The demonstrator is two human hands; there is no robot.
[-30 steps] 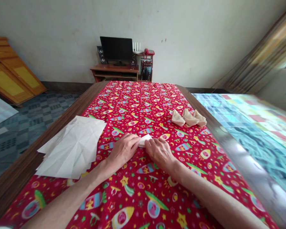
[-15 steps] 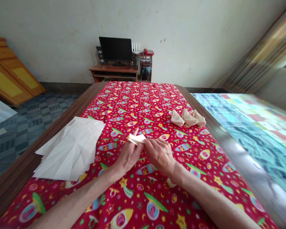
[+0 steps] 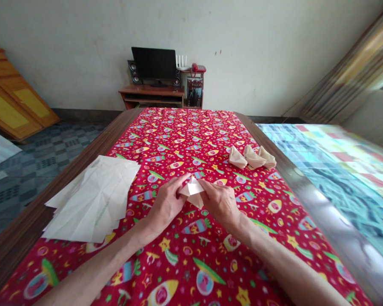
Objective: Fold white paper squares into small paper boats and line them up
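Note:
A small piece of folded paper (image 3: 195, 189), pale and many-sided, is held between both hands over the middle of the table. My left hand (image 3: 170, 202) pinches its left side, with fingers partly hidden behind the paper. On the other side my right hand (image 3: 221, 203) is closed on the right edge. Away to the left lies a stack of creased white paper sheets (image 3: 92, 199). Three folded paper boats (image 3: 238, 157) sit close together at the right, past my right hand.
A red patterned cloth (image 3: 191, 255) covers the table, whose dark wooden edge (image 3: 282, 178) shows at both sides. Beyond its far end stands a desk (image 3: 151, 91) with a monitor (image 3: 154, 63) and a red telephone (image 3: 198, 68). A bed (image 3: 338, 170) adjoins on the right.
The folded paper has turned and opened out, showing more of its faces. My left index finger has moved from sticking out beyond the paper to its upper left side.

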